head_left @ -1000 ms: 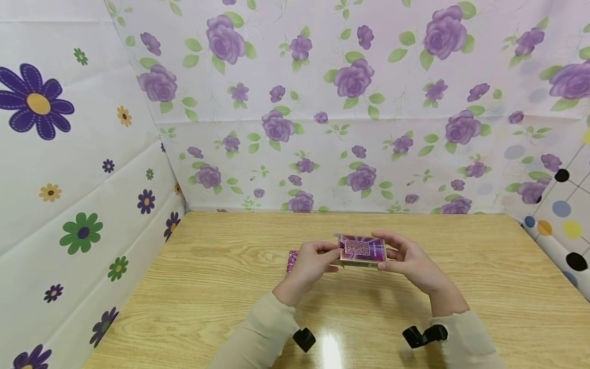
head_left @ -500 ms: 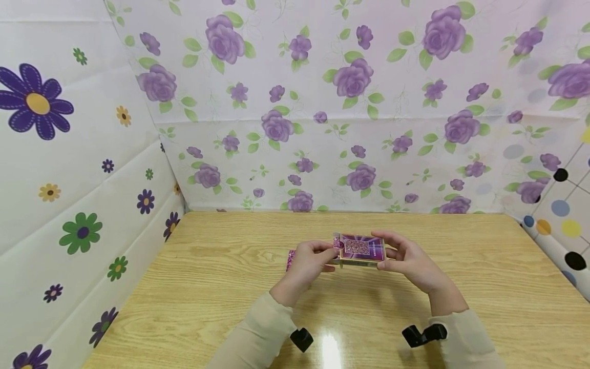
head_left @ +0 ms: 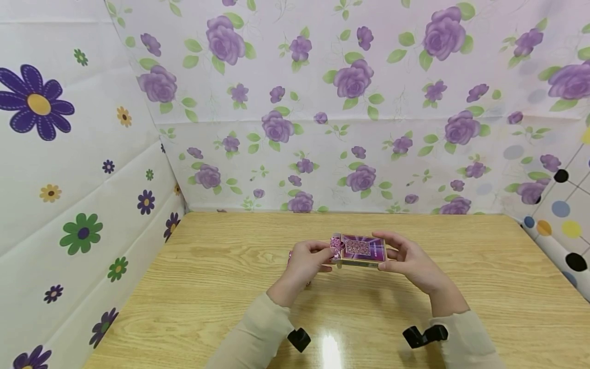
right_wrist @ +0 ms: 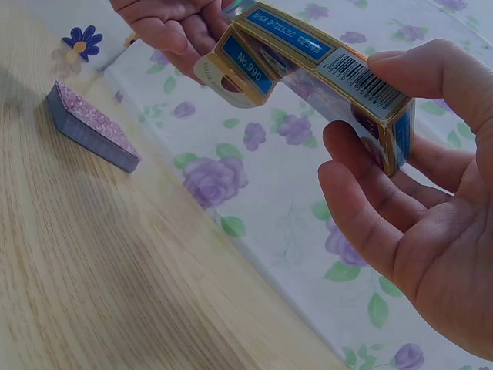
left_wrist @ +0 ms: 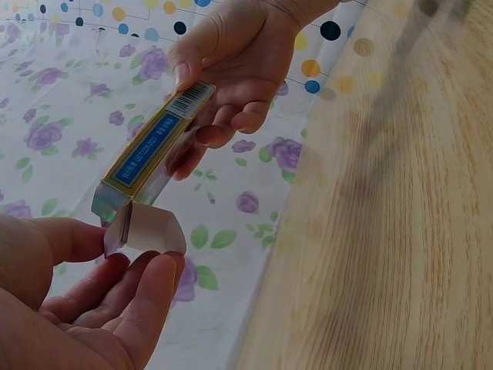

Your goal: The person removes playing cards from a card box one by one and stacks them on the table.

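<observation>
A purple and gold card box point(head_left: 361, 250) is held above the wooden table point(head_left: 221, 287), long side across. My right hand point(head_left: 391, 251) grips its right end, thumb on the barcode side point(right_wrist: 362, 77) and fingers underneath. My left hand point(head_left: 328, 252) pinches the open end flap point(left_wrist: 146, 231) between thumb and fingers. In the right wrist view the flap point(right_wrist: 231, 77) hangs out from the box mouth. A loose deck of purple-backed cards point(right_wrist: 92, 127) lies flat on the table, mostly hidden behind my left hand in the head view.
Floral sheets wall the table at the back point(head_left: 350, 128) and left point(head_left: 83, 169); a dotted sheet point(head_left: 562, 230) stands at the right. Black wrist-camera mounts point(head_left: 299, 339) sit on both sleeves.
My left hand has shifted slightly left and drawn the flap outward from the box. It now covers more of the deck. The right hand holds still.
</observation>
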The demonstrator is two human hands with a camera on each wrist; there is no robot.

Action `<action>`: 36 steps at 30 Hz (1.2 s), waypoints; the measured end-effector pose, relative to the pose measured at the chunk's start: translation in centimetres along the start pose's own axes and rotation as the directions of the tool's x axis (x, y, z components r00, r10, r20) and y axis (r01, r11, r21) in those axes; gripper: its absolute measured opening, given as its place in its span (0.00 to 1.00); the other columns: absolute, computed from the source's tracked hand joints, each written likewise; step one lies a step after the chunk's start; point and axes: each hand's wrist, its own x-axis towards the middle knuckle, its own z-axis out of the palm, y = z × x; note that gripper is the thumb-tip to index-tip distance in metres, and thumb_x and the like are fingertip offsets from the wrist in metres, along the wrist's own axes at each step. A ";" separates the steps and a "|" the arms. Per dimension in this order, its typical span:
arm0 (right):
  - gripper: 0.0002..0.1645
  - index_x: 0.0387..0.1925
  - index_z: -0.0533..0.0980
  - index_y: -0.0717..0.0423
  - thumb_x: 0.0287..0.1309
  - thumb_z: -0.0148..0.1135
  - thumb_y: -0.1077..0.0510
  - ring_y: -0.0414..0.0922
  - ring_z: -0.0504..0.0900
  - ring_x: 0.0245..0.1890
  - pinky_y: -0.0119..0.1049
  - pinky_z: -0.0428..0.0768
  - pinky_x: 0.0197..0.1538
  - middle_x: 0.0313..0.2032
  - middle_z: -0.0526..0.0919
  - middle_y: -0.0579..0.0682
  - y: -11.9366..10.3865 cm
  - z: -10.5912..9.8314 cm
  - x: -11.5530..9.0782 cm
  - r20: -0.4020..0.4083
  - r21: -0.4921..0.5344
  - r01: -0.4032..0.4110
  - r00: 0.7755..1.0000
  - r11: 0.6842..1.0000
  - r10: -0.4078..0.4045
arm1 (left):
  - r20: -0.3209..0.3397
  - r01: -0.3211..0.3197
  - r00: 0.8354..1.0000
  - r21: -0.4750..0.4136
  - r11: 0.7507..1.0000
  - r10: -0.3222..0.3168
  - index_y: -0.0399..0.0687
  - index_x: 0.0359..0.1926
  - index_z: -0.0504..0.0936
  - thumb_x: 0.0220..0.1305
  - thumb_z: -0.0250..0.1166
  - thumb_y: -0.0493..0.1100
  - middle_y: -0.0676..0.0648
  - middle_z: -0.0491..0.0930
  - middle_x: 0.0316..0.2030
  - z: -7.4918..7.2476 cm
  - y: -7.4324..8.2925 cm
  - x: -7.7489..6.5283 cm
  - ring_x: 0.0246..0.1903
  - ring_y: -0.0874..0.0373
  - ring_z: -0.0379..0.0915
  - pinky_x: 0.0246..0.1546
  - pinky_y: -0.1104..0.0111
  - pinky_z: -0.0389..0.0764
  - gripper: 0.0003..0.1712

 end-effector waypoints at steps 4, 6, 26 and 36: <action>0.37 0.68 0.58 0.58 0.58 0.58 0.70 0.39 0.80 0.50 0.34 0.83 0.46 0.58 0.70 0.43 0.0 0.0 -0.1 -0.002 -0.002 -0.002 1.000 1.000 0.002 | 0.002 -0.007 1.000 -0.007 1.000 0.007 0.32 0.45 0.80 0.63 0.62 0.39 0.42 0.81 0.35 -0.2 -0.1 0.0 0.29 0.60 0.79 0.36 0.61 0.85 0.14; 0.37 0.68 0.58 0.58 0.58 0.58 0.70 0.39 0.80 0.50 0.34 0.83 0.46 0.58 0.70 0.43 0.0 0.0 -0.1 -0.002 0.000 0.000 1.000 1.000 0.000 | 0.006 -0.004 1.000 -0.011 1.000 0.004 0.32 0.45 0.81 0.63 0.62 0.39 0.41 0.81 0.36 -0.3 0.0 0.0 0.29 0.60 0.79 0.36 0.61 0.85 0.14; 0.37 0.68 0.58 0.58 0.58 0.58 0.71 0.40 0.80 0.51 0.34 0.83 0.46 0.57 0.71 0.44 0.0 0.0 -0.2 0.004 0.004 0.005 1.000 1.000 -0.005 | 0.001 -0.001 1.000 -0.031 1.000 0.001 0.31 0.46 0.78 0.64 0.61 0.38 0.42 0.79 0.37 -1.1 0.2 -0.2 0.34 0.56 0.79 0.38 0.62 0.85 0.14; 0.37 0.68 0.58 0.59 0.58 0.59 0.70 0.40 0.80 0.51 0.34 0.83 0.47 0.57 0.71 0.44 0.0 0.0 0.0 -0.003 -0.002 -0.001 1.000 1.000 0.001 | -0.014 -0.003 1.000 -0.031 1.000 0.002 0.31 0.47 0.78 0.63 0.61 0.39 0.43 0.79 0.37 -1.5 0.4 -0.4 0.36 0.53 0.80 0.41 0.58 0.84 0.15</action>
